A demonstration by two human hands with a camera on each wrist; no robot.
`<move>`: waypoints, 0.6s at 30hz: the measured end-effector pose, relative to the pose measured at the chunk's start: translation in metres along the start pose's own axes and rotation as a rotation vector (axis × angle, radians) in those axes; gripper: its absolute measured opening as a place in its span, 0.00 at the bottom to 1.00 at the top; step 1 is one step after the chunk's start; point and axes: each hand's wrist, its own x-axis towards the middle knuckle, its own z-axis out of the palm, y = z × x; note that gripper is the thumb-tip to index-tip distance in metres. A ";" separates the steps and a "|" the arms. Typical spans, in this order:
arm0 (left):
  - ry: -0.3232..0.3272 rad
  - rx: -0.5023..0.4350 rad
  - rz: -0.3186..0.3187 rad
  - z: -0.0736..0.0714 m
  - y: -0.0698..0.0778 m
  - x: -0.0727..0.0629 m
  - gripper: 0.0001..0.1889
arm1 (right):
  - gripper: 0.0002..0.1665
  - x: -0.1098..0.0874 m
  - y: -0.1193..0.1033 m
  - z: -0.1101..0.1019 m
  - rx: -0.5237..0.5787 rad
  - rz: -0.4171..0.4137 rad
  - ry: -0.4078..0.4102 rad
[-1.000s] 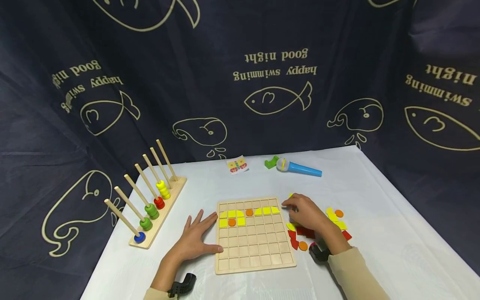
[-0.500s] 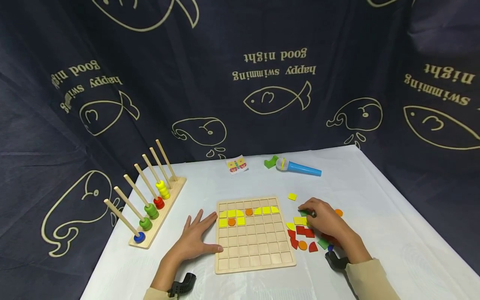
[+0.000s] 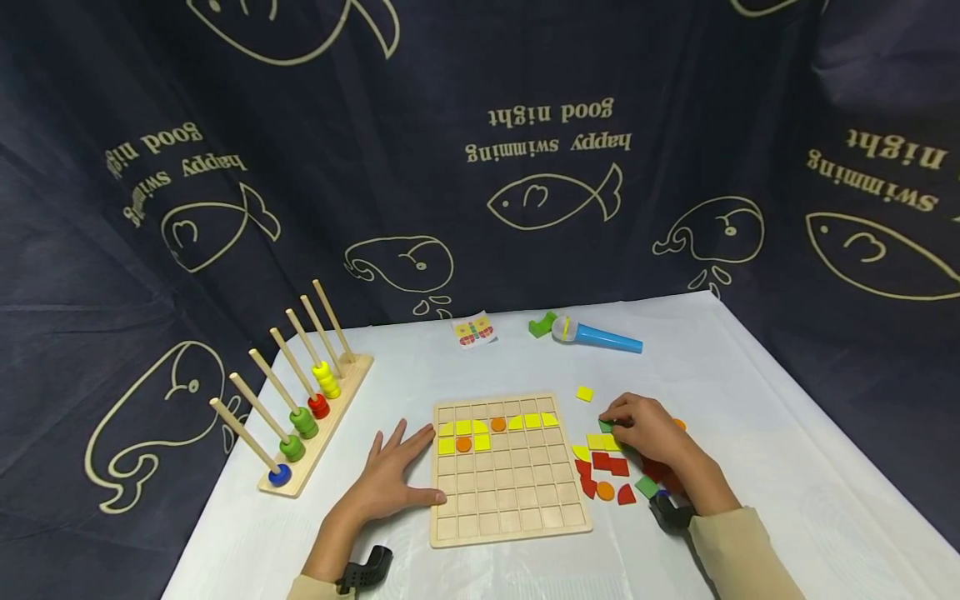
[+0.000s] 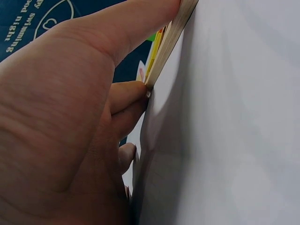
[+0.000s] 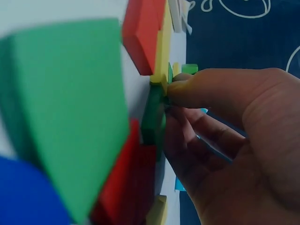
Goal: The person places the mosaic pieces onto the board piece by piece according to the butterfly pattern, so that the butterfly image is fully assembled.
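My left hand (image 3: pixel 386 479) lies with spread, fairly straight fingers against the left edge of a wooden grid board (image 3: pixel 510 525). In the left wrist view the thumb (image 4: pixel 140 21) touches the board's side. Yellow tiles (image 3: pixel 532 420) and orange discs (image 3: pixel 498 425) sit in the board's upper rows. Right of the board, my right hand (image 3: pixel 648 429) reaches into loose tiles, its thumb and fingers pinching a green tile (image 3: pixel 605 426) low over the table. Seen from the right wrist, the fingertips partly hide that tile. Yellow tiles (image 3: pixel 600 442) and red tiles (image 3: pixel 610 462) lie beside this hand.
A wooden peg stand with coloured beads (image 3: pixel 322 433) stands at the left. Toward the back lie a butterfly picture card (image 3: pixel 475 330), a green block (image 3: pixel 542 324) and a toy microphone (image 3: pixel 600 336). One yellow tile (image 3: pixel 584 393) lies apart. A dark curtain (image 3: pixel 450 167) hangs behind.
My right hand has moved right and slightly toward me from beside the board's upper right corner into the loose tiles, uncovering a yellow tile. The left hand stays put.
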 end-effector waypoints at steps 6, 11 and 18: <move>0.012 0.008 0.009 0.000 0.001 0.000 0.56 | 0.15 0.004 -0.001 -0.001 -0.015 -0.013 -0.011; 0.001 0.010 -0.004 -0.001 0.000 -0.001 0.57 | 0.16 0.012 -0.006 0.001 -0.046 0.013 -0.024; -0.013 0.003 -0.004 0.000 0.000 0.000 0.56 | 0.17 0.018 -0.022 0.008 0.008 -0.013 -0.022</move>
